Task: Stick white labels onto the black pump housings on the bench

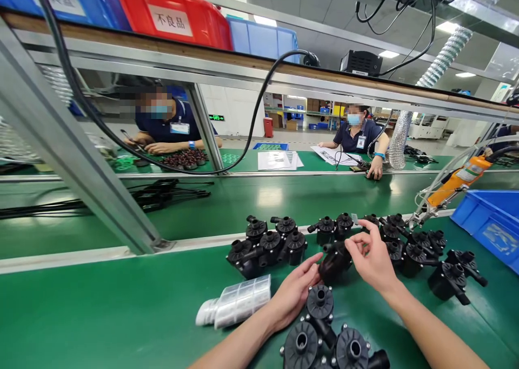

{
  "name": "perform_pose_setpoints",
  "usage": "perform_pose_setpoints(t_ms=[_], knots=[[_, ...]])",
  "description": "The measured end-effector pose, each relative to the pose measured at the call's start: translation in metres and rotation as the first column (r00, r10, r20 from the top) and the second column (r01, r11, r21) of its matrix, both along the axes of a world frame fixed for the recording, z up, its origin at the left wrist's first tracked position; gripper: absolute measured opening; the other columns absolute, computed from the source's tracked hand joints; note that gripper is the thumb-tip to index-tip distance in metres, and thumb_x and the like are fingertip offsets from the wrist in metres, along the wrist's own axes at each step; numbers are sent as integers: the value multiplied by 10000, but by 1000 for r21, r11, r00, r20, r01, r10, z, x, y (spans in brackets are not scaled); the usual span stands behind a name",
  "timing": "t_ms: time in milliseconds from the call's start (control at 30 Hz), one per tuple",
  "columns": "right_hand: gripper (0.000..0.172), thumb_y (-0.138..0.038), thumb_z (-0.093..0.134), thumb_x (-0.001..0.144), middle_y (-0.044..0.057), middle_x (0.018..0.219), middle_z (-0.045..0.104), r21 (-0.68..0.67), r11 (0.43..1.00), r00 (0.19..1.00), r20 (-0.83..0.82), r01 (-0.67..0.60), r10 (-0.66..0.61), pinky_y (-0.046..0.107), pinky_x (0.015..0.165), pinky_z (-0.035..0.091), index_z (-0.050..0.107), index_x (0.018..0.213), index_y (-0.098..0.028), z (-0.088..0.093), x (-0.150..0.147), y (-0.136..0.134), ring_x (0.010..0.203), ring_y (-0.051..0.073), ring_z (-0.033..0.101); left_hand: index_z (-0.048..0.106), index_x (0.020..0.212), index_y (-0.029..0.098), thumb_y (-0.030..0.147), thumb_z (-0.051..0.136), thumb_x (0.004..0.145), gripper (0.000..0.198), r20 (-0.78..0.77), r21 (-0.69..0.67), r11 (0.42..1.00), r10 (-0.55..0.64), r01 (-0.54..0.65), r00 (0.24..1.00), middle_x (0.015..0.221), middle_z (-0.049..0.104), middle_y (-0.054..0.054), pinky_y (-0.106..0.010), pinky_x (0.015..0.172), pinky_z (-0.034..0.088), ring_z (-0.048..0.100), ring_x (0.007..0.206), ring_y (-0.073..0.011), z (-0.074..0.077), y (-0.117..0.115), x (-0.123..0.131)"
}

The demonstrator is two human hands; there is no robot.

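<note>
My left hand (298,285) is closed around the lower end of a black pump (334,263), which it holds tilted above the green table. At the pump's upper end is my right hand (371,255), its thumb and fingers bent close together. A small clear sticker (354,218) shows at the raised index fingertip of that hand. Whether the right fingers also press on the pump is hard to see. Beside my left forearm lies a curled strip of silvery labels (243,301). More black pumps (301,343) stand just in front of me.
Several black pumps (271,242) stand left of centre, and others (416,255) to the right. A blue bin (492,225) and an orange tool (460,180) are at the right. A metal post (81,125) rises at left. Across the bench sit two co-workers (360,133).
</note>
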State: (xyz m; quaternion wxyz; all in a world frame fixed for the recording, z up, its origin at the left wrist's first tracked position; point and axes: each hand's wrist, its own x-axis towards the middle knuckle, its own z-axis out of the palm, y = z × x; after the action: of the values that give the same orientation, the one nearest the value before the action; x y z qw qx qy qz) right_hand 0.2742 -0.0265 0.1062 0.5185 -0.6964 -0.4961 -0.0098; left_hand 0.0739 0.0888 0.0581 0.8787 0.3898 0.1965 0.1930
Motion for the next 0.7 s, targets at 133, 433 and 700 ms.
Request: perform_pose_setpoints(t_ms=[133, 433, 700], knots=[[560, -529, 581, 1042, 67, 965, 761, 41, 991, 961, -243, -124, 131, 267, 616, 562, 362, 1437, -197, -14, -13, 15, 753, 187, 686, 690, 1385, 172, 417, 945, 811, 675, -26, -5, 995, -97, 97, 995, 1192, 814, -149, -304, 833, 579, 773, 1119, -307, 3, -1, -3], [430, -581, 564, 1041, 30, 800, 596, 77, 963, 909, -320, -258, 269, 248, 598, 437, 605, 877, -185, -17, -16, 14, 709, 155, 545, 696, 1335, 165, 312, 952, 812, 601, 31, -26, 999, -44, 45, 999, 1176, 813, -161, -340, 874, 594, 805, 985, -278, 0, 3, -2], [387, -459, 520, 1086, -14, 721, 508, -90, 928, 925, -164, -360, 343, 279, 621, 308, 547, 806, -192, -15, -27, 10, 667, 142, 441, 688, 1363, 199, 235, 982, 763, 669, 86, 15, 1000, 8, -9, 996, 1308, 775, -143, -336, 913, 570, 763, 1122, -298, -4, 1, 1]])
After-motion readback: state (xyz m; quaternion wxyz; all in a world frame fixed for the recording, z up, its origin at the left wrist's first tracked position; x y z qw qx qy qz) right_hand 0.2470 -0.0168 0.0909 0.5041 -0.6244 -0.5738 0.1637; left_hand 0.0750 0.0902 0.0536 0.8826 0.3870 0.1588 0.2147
